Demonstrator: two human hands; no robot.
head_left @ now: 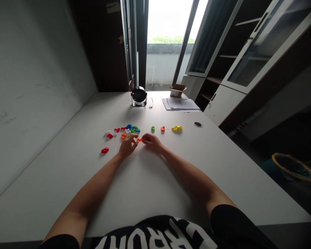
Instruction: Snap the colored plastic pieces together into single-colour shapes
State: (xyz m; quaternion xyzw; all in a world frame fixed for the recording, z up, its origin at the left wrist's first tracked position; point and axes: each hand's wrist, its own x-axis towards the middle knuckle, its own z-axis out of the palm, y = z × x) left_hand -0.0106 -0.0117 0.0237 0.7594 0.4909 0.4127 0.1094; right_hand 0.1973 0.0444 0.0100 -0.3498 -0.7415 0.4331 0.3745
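Observation:
A small orange plastic piece (139,140) is pinched at its right end between the thumb and fingers of my right hand (150,141), just above the table. My left hand (128,143) is at its left end, thumb and fingers apart; whether they touch it is too small to tell. Beyond my left hand lie another orange piece (123,136) and a loose group of blue pieces (129,126), green pieces (133,130), white and red ones. A red piece (105,150) rests apart, left of my left hand.
Past my right hand sit a green piece (152,128), an orange-red piece (162,129) and joined-looking yellow pieces (177,128). Farther back on the white table (150,190) stand a round black device (139,96), papers (180,103) and an open cardboard box (177,90). A cable hole (198,124) is at the right.

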